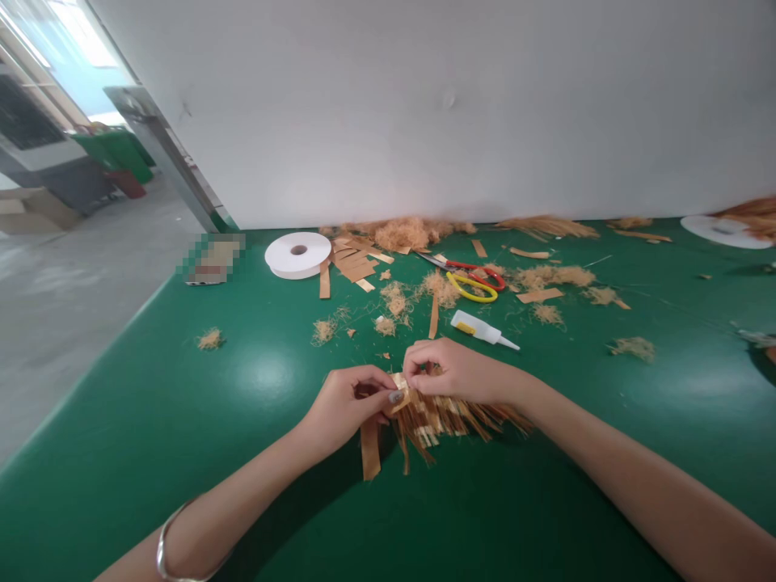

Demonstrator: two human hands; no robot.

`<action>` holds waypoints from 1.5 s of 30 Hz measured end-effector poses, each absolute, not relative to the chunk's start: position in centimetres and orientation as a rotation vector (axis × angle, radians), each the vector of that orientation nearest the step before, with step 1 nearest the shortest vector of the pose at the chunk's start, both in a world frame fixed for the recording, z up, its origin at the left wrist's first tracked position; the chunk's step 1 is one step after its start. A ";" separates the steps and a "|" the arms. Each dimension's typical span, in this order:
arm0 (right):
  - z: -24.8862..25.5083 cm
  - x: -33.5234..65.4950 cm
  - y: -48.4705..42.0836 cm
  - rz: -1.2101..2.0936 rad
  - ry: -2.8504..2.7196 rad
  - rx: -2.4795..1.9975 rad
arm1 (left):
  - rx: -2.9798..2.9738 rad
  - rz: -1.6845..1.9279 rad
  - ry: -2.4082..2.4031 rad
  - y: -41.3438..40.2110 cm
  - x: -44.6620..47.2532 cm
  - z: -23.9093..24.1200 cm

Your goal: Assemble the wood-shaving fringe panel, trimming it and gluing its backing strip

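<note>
My left hand [345,404] and my right hand [449,370] meet over a green table [182,420], both pinched on the same bundle of tan fibre strands [449,419] bound with tan tape. The strands fan out to the right under my right wrist. A tan tape strip [370,449] hangs down from the bundle below my left hand. My left wrist wears a silver bangle [166,550].
Behind the hands lie a small white glue bottle [482,329], red and yellow scissors [473,280], a white tape roll [297,255], cut tan tape strips [352,263] and tufts of loose fibre [400,234]. A white disc [724,230] sits far right. The table's left edge drops to the floor.
</note>
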State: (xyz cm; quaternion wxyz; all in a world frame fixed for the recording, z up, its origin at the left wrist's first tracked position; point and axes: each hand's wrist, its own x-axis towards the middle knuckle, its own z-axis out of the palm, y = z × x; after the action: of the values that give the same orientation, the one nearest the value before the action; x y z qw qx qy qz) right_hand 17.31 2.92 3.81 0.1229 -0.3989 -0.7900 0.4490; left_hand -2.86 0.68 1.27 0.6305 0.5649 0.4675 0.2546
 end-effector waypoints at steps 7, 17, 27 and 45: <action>3.4 17.3 3.1 1.433 -2.203 -1.160 | 1.292 0.622 1.046 0.7 -2.9 0.9; 2.1 16.7 3.2 1.729 -1.842 -0.986 | 1.233 0.725 1.035 0.7 -2.6 1.4; 3.3 18.4 4.3 1.118 -1.835 -1.103 | 1.303 0.783 1.012 0.7 -2.7 1.3; 3.7 16.6 2.4 0.956 -2.359 -1.060 | 1.281 0.798 1.028 0.4 -2.7 1.5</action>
State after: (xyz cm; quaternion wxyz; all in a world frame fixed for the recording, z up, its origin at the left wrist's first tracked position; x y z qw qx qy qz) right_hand 16.62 2.41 3.72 0.1911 -0.3774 -0.8397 0.3404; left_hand -2.67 0.43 1.49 0.6114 0.5550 0.4455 0.3459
